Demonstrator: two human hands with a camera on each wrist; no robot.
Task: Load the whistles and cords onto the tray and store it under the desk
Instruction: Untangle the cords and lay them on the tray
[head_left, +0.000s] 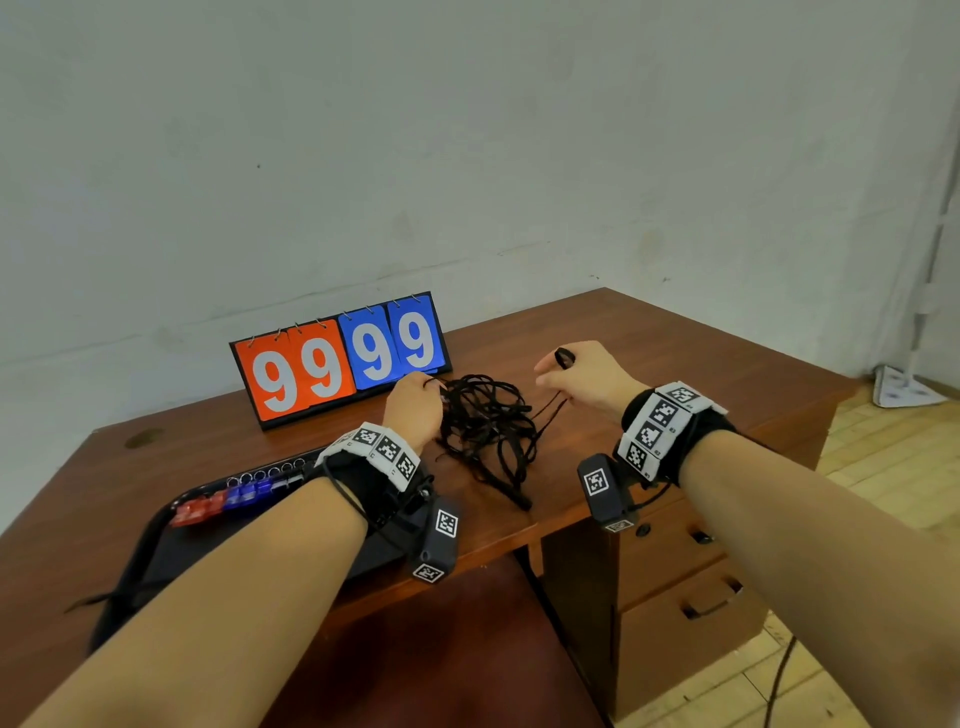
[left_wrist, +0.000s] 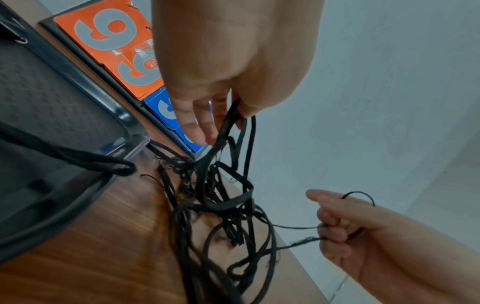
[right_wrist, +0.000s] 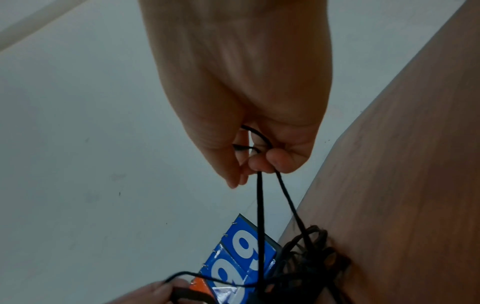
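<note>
Brown wooden desk (head_left: 675, 364) against pale wall (head_left: 467, 130), left hand (head_left: 413, 410) and right hand (head_left: 587, 379) each pinching tangled cords (head_left: 488, 431)

Whistles (head_left: 228, 501) partly behind left forearm.

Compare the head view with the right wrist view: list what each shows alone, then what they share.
Head view only: red and blue plastic whistles lined up on the black plastic tray, plus the desk's drawers.

Right wrist view only: the right hand's fingertips pinching two cord strands from below.

Both: tangled black cords, the orange and blue flip scoreboard, the brown wooden desk, the left hand.
</note>
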